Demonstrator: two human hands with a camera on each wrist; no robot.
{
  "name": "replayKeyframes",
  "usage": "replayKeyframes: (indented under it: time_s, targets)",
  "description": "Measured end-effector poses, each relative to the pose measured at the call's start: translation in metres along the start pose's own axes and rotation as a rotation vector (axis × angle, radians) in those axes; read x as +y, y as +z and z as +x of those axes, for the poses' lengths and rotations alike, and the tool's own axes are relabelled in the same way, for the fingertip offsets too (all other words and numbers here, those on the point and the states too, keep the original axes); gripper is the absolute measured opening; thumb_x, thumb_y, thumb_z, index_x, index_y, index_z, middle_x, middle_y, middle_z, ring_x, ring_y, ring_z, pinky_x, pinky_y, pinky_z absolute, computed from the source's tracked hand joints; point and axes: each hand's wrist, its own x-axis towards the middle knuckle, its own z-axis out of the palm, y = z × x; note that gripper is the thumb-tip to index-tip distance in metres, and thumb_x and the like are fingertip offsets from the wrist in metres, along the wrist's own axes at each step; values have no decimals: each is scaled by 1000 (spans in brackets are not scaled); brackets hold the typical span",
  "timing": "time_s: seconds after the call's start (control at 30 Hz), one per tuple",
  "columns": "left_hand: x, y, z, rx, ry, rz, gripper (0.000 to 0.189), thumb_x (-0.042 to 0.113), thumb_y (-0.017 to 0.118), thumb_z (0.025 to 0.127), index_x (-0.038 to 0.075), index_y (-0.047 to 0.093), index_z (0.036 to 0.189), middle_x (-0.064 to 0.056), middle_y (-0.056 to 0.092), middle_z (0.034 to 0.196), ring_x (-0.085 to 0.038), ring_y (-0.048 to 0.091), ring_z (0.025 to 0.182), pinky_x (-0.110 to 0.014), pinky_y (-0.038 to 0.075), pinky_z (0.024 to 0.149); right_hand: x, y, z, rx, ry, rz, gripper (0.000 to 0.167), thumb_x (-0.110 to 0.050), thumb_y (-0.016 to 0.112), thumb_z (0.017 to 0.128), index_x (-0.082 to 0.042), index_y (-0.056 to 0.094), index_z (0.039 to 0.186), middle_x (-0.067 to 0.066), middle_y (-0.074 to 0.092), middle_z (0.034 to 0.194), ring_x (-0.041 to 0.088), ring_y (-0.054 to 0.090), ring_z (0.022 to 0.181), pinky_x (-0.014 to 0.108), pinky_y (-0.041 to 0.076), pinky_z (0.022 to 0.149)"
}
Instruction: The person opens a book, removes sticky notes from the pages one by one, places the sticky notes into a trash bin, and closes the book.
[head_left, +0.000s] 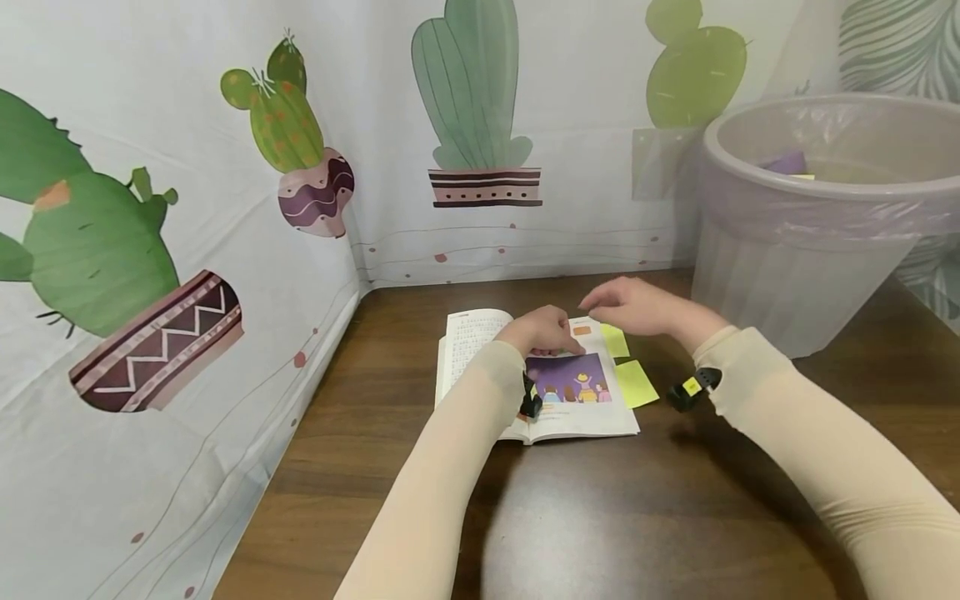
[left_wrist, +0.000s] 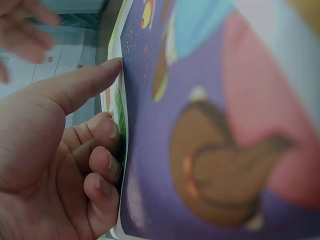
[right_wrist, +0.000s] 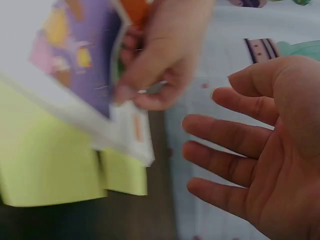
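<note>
An open book [head_left: 587, 422] lies on the table, its right page carrying a printed purple picture [head_left: 555, 367] of people. My left hand [head_left: 542, 330] rests over the upper part of that page. Its extended thumb [left_wrist: 82, 85] touches the page at the edge of the picture, and its other fingers [left_wrist: 102, 160] are loosely curled beside it. Two yellow sticky notes [head_left: 636, 385] stick out from the book's right side. My right hand [head_left: 633, 305] hovers beyond the book's upper right corner. In the right wrist view its fingers [right_wrist: 225, 162] are spread, holding nothing.
A large bin [head_left: 772, 275] with a clear liner stands at the right back. Something purple [head_left: 786, 162] shows inside it. A white cloth with cactus prints [head_left: 390, 125] hangs behind and to the left of the brown table [head_left: 375, 400].
</note>
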Motion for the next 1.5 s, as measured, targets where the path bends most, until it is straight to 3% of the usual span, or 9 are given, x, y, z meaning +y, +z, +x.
replayKeyframes:
  time_s: [0.2, 0.4, 0.6, 0.8, 1.0, 1.23, 1.4, 1.5]
  targets:
    - [0, -1, 0, 4, 5, -22, 37, 38, 83, 86, 11, 59, 90, 3, 53, 59, -11, 42, 51, -28, 36, 50, 15, 30, -7, -18, 92, 35, 42, -26, 55, 104, -5, 61, 139, 21, 63, 141, 41, 59, 130, 61, 48, 105]
    - [1, -2, -1, 9, 3, -7, 35, 39, 83, 86, 12, 60, 90, 3, 55, 62, -11, 42, 52, -27, 37, 50, 17, 48, -15, -38, 171, 72, 51, -30, 54, 104, -2, 53, 147, 28, 53, 150, 46, 50, 139, 63, 43, 110]
    - [2, -3, -3, 9, -1, -15, 34, 37, 83, 87, 12, 60, 91, 2, 55, 63, -12, 41, 52, -28, 37, 51, 17, 57, -17, -25, 176, 91, 56, -33, 53, 104, -4, 48, 152, 26, 49, 154, 45, 45, 144, 63, 39, 114]
    - [2, -2, -2, 10, 10, -13, 35, 38, 83, 86, 12, 59, 90, 3, 55, 63, -12, 42, 53, -28, 37, 51, 16, 57, -20, -20, 156, 117, 51, -29, 52, 105, -4, 52, 149, 26, 50, 153, 46, 46, 143, 64, 39, 113]
    - [2, -1, -2, 9, 0, -25, 35, 37, 83, 87, 11, 59, 91, 1, 55, 64, -14, 41, 54, -29, 37, 52, 17, 52, -25, -32, 170, 286, 47, -27, 49, 107, -4, 52, 148, 27, 47, 155, 45, 51, 138, 62, 44, 110]
    - [1, 0, -2, 5, -3, -35, 36, 38, 83, 87, 11, 59, 91, 0, 55, 65, -13, 40, 53, -28, 36, 52, 27, 51, -27, 35, 224, 542, 44, -26, 51, 107, -3, 55, 145, 23, 44, 158, 43, 38, 148, 65, 29, 119]
    - [0, -1, 0, 7, -10, -28, 37, 39, 83, 86, 12, 58, 89, 0, 56, 65, -13, 41, 52, -28, 35, 51, 33, 52, -25, 98, 252, 700, 43, -23, 52, 107, 1, 55, 143, 25, 48, 155, 45, 48, 142, 65, 22, 123]
    - [1, 0, 0, 7, -12, -23, 38, 40, 83, 85, 12, 58, 88, 0, 56, 65, -13, 42, 52, -28, 35, 50, 35, 52, -25, 106, 261, 728, 43, -23, 50, 108, 1, 54, 143, 26, 48, 154, 47, 54, 137, 65, 21, 123]
